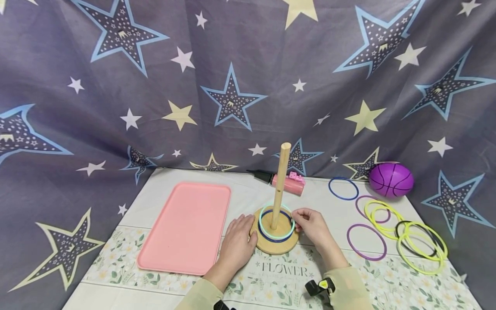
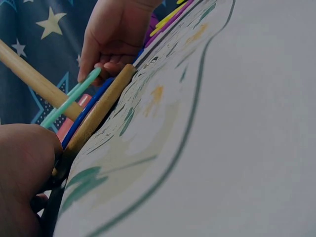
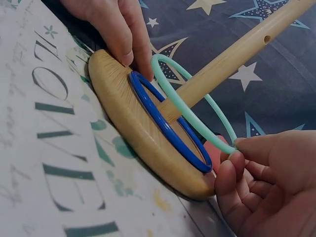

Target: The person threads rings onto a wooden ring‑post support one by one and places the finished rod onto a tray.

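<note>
Peg [image 1: 280,185] stands upright at frame centre, threading the mint ring [image 1: 277,224], which tilts above the blue ring [image 1: 276,238] lying flat on the wooden base [image 1: 276,246]. Right hand [image 1: 312,224] pinches the mint ring's right edge; left hand [image 1: 237,243] rests straight fingers [image 3: 124,42] against the base's left rim.

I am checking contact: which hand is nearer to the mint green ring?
Right. The right hand pinches the mint green ring; the left hand rests on the wooden base.

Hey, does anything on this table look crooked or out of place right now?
Only the mint green plastic ring: it sits tilted on the wooden peg, one edge lifted by the right hand, while the dark blue ring lies flat on the round wooden base.
</note>
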The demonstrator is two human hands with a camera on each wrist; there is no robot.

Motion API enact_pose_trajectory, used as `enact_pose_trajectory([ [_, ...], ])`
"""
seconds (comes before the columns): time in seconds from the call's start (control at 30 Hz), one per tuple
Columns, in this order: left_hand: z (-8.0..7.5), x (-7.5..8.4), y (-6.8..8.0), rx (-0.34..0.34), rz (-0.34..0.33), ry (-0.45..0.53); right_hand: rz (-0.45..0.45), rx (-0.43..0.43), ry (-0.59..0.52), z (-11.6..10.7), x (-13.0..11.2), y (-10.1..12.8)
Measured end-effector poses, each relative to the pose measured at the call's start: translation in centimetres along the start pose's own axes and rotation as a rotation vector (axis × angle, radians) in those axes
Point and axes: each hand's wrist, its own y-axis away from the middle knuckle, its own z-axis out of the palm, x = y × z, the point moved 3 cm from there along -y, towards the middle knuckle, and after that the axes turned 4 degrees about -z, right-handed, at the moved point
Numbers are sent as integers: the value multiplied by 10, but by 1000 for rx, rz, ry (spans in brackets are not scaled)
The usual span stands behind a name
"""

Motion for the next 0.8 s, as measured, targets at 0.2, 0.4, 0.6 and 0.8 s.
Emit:
enact_pose_trajectory([
  [0.2,0,0,0,-8,-4,12,-9,4,3,1,3,-2],
  [0.4,0,0,0,-11,-7,22,-33,9,46,3,4,-2],
  [0.6,2,-1,0,-10,-12,18,-46,18,117,4,2,0],
  [0.8,2,-2,0,-12,-14,21,-48,37,179,5,1,-1],
])
